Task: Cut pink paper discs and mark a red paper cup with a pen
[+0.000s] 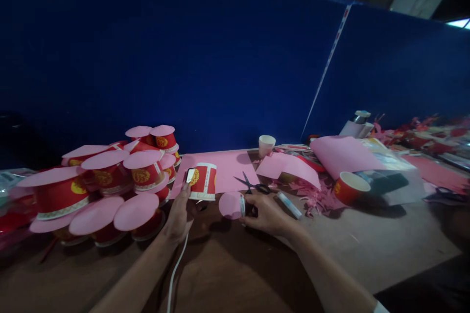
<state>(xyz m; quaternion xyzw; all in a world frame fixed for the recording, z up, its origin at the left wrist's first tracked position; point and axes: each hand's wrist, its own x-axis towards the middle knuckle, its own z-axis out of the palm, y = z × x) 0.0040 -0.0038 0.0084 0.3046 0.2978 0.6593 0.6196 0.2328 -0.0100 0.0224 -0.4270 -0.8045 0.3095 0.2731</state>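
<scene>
My left hand (179, 212) is closed at the left side of a red paper cup (207, 181) with a gold emblem. Its thumb shows, but its other fingers are mostly hidden. A small bright white thing with a dark edge (190, 175) sits by the thumb; I cannot make out what it is. My right hand (266, 212) pinches a short white-and-blue cylinder, apparently a glue stick (242, 205), at the right edge of a round pink paper disc (230, 205). Black scissors (249, 185) lie just beyond this hand. To its right is a white-and-blue tube (289, 205).
Stacked red cups with pink paper discs (143, 161) crowd the left. A pink sheet (225, 168) lies behind the hands. A white cup (266, 144), pink scraps (325, 198) and a tipped red cup (348, 188) are to the right. A white cable (176, 269) runs below my left hand.
</scene>
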